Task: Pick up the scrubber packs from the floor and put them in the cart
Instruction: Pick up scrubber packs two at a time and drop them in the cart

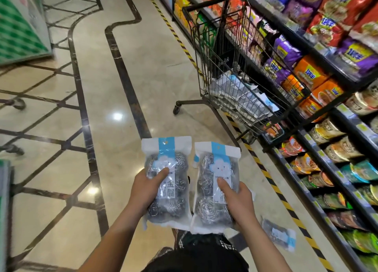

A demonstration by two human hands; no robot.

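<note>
At lower centre, the left hand point(147, 187) and right hand point(238, 202) each grip a scrubber pack point(167, 181) point(214, 187), long axes pointing up-frame toward the cart point(235, 67).

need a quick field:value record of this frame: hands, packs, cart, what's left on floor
left hand: left hand holds one scrubber pack, thumb on its front
right hand: right hand holds a second scrubber pack, thumb on its front
cart: wire cart ahead and to the right, beside the snack shelves
cart contents: packs in cart already piled at the bottom
left on floor: one pack on floor, by the striped tape near the person's right side
status: both held packs are not yet in the cart
</note>
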